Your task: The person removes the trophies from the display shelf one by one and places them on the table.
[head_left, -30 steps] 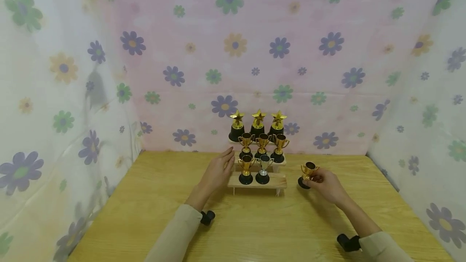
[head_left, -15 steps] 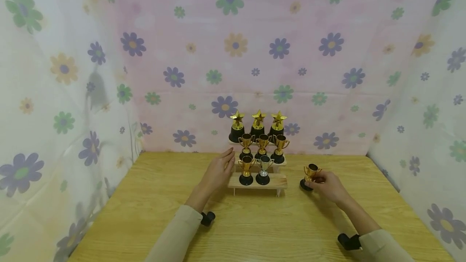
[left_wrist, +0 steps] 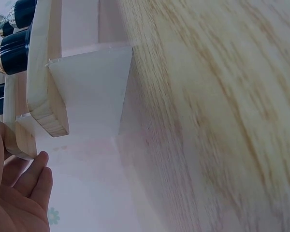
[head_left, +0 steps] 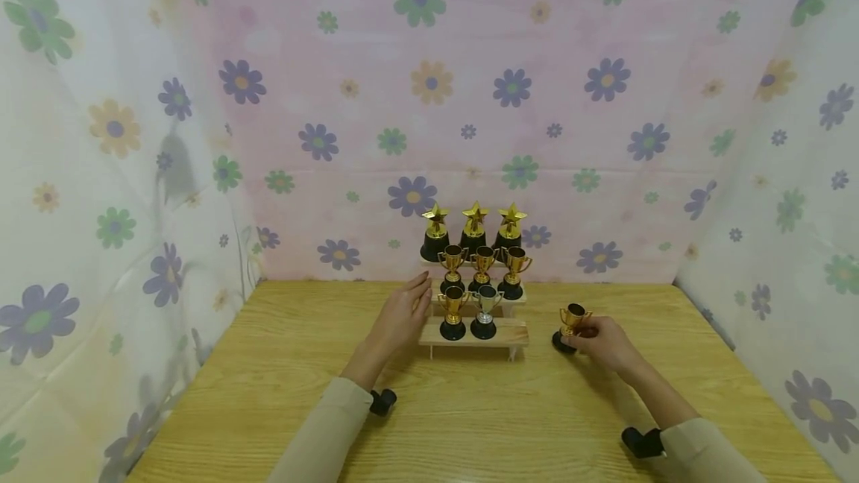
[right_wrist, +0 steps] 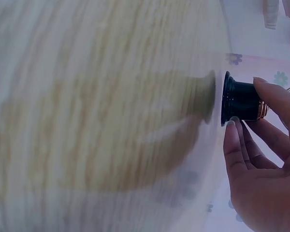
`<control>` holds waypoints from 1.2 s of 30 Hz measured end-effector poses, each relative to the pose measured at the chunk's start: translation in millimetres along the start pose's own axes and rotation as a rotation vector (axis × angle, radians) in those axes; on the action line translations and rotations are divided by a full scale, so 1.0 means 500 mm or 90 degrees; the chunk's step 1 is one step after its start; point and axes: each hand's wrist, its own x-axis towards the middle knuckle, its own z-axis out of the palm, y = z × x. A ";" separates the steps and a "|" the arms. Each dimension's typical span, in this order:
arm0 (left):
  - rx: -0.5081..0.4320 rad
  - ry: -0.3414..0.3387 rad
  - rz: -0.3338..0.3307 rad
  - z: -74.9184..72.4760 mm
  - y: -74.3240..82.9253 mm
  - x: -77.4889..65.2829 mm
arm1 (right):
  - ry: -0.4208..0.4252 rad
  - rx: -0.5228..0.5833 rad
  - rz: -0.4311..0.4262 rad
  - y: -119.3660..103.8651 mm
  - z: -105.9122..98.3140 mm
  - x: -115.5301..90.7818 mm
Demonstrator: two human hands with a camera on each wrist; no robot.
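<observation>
My right hand pinches a gold trophy cup by its black base. The right wrist view shows the base slightly apart from its reflection in the tabletop. On the left, my left hand rests its extended fingers along the left side of a stepped wooden stand. In the left wrist view, fingers lie at the end of a raised board. The front step carries a gold cup and a silver cup. Behind are three gold cups and, on top, three star trophies.
The stand is on a wood-grain table, left of the held cup. A bare stretch of the front step shows right of the silver cup. Flower-printed cloth encloses the back and sides. Dark camera mounts stick out at the wrists.
The right hand, with the gold trophy cup, has shifted slightly right and toward the near edge, then stayed almost still. The left hand and the stand keep their places.
</observation>
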 end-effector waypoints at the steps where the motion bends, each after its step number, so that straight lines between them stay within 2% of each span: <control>1: 0.001 0.001 0.001 0.000 0.000 0.000 | -0.003 0.002 0.002 0.002 0.001 0.000; 10: -0.003 0.002 0.002 0.001 -0.004 0.000 | -0.026 0.037 0.001 0.011 0.004 -0.001; 25: -0.008 -0.008 -0.021 0.004 -0.002 -0.003 | -0.025 0.040 0.002 0.021 0.003 -0.008; 36: -0.009 -0.010 -0.028 0.001 0.001 -0.003 | -0.024 0.030 -0.005 0.022 -0.015 -0.030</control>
